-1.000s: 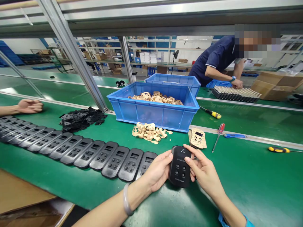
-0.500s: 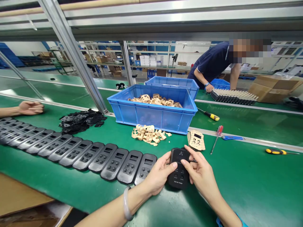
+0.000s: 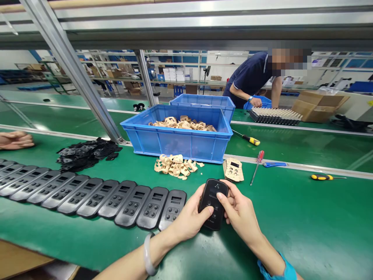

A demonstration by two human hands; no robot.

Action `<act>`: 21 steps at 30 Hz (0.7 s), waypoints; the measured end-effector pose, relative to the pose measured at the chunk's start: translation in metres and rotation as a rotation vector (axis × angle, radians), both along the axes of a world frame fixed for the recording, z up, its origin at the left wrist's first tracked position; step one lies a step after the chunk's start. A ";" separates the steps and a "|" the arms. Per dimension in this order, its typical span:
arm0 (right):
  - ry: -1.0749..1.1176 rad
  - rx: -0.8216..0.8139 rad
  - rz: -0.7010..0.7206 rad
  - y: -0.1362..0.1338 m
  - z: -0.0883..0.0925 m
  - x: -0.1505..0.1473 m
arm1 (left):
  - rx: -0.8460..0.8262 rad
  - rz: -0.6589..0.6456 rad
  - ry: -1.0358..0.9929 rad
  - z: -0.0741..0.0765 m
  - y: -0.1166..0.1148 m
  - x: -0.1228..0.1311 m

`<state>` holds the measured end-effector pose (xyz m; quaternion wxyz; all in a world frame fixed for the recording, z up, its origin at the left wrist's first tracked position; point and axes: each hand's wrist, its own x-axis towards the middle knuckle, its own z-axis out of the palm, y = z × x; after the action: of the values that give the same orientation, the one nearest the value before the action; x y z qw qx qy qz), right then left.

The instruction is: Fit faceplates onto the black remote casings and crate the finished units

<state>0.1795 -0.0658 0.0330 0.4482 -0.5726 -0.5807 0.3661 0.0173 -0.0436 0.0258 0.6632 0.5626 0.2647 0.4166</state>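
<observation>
Both my hands hold one black remote-control housing (image 3: 212, 202) just above the green belt (image 3: 305, 221). My left hand (image 3: 189, 217) grips its left edge, thumb pressed on its lower face. My right hand (image 3: 240, 212) grips the right edge, thumb lying across the middle of the face. To the left, a long overlapping row of like black housings (image 3: 96, 196) lies face up on the belt. A small stack of tan keypad sheets (image 3: 233, 170) sits just beyond my hands, and a loose heap of tan backing scraps (image 3: 175, 166) lies left of it.
A blue crate (image 3: 177, 136) with tan scraps stands behind, a second blue crate (image 3: 204, 103) beyond it. A pile of black rubber pads (image 3: 84, 152) lies at left. Screwdrivers (image 3: 256, 165) (image 3: 247, 138) (image 3: 326, 177) lie right. A co-worker's hand (image 3: 16, 140) rests far left; another person (image 3: 253, 79) bends over a tray.
My thumbs have slid down over the housing's face and the housing has tilted a little leftward. The view has shifted, so everything sits further left. The person opposite has moved their hand.
</observation>
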 end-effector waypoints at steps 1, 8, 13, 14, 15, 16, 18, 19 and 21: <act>-0.001 0.004 0.000 0.000 -0.001 0.000 | 0.020 0.018 0.009 -0.001 0.000 0.000; 0.211 -0.019 -0.031 0.005 -0.003 0.004 | -0.184 -0.030 -0.041 0.008 -0.006 0.006; 0.192 0.016 -0.073 0.004 -0.001 0.001 | -0.126 -0.005 -0.019 0.015 -0.015 0.013; 0.184 0.021 -0.073 0.003 -0.001 0.001 | -0.129 0.016 -0.008 0.015 -0.016 0.013; 0.181 0.023 -0.074 0.003 -0.001 0.000 | -0.152 0.014 -0.003 0.014 -0.017 0.013; 0.180 0.023 -0.074 0.003 -0.001 0.000 | -0.184 -0.007 -0.006 0.014 -0.017 0.012; 0.181 0.014 -0.075 0.003 -0.001 0.002 | -0.231 -0.052 -0.006 0.012 -0.015 0.011; 0.178 0.011 -0.076 0.003 -0.001 0.003 | -0.246 -0.066 -0.002 0.011 -0.014 0.009; 0.156 0.016 -0.079 0.002 -0.001 0.004 | -0.278 -0.078 -0.002 0.009 -0.012 0.008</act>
<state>0.1837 -0.0636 0.0321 0.5109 -0.5612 -0.5236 0.3871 0.0251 -0.0558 0.0347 0.7508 0.4746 0.2972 0.3504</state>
